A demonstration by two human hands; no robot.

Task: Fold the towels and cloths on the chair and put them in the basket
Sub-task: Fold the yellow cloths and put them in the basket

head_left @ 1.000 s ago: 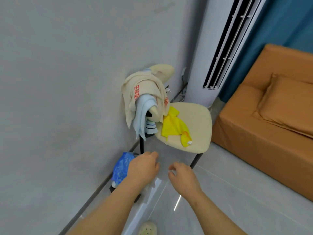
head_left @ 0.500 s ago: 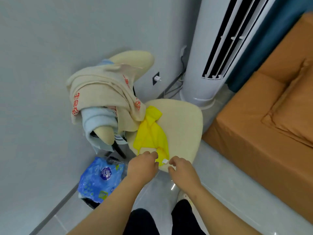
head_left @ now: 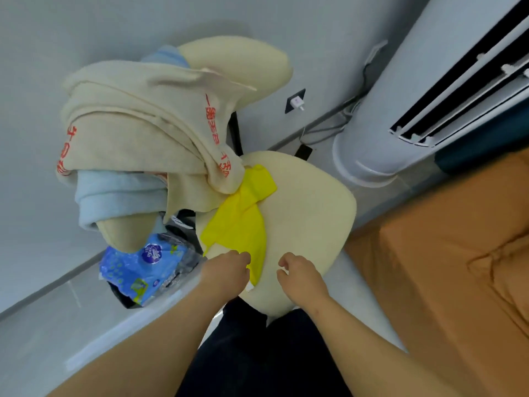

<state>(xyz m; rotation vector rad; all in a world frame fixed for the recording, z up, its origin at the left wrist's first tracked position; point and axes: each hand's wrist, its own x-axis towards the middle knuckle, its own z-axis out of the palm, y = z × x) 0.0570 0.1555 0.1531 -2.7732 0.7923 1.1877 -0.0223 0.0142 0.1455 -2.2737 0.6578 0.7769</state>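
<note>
Yellow cloth (head_left: 237,224) gripped in left hand (head_left: 226,270); right hand (head_left: 300,275) fingers (head_left: 285,262) loosely curled.

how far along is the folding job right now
Done: nothing looks folded yet. In hand: the left hand is on the near end of the yellow cloth on the chair seat; the right hand hovers empty. Left: beige towel and blue towel, draped over the backrest.

left hand (head_left: 226,272) touches yellow cloth (head_left: 237,224) | right hand (head_left: 300,275) over chair seat (head_left: 309,202)
</note>
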